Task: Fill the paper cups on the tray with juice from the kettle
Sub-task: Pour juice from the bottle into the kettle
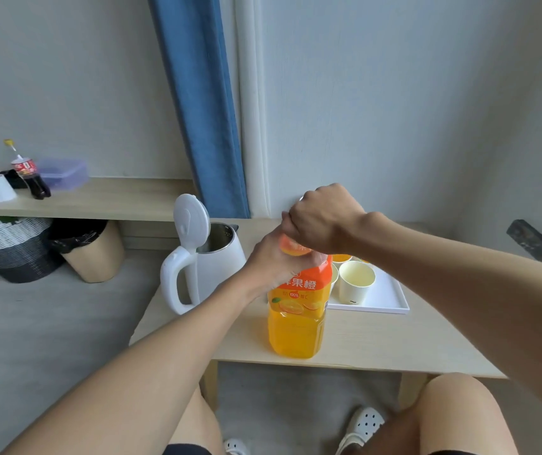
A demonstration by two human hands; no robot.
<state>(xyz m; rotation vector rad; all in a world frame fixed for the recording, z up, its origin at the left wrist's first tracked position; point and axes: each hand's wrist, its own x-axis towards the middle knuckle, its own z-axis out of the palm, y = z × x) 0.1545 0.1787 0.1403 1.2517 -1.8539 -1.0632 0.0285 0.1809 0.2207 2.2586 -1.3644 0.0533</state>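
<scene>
Stage: early, preparation only.

- The left hand (272, 261) grasps the upper shoulder of the juice bottle (295, 323), which stands upright on the worktop (378, 339).
- The right hand (325, 218) is clenched over the top of the bottle. The cap is not clearly visible, so it cannot be told whether it is coming off or going on.
- The bottle is well filled.
- The kettle (217, 267) stands just left of the left hand with its lid (192, 221) raised. Its contents cannot be made out.
- The tray (391, 300) lies beyond and below the right hand. The nearest paper cup (358, 284) on it appears empty. Cups behind it show orange inside, possibly juice, but they are partly hidden.

Outstanding, by my assessment: pouring from the kettle into at least the nearest cup.
</scene>
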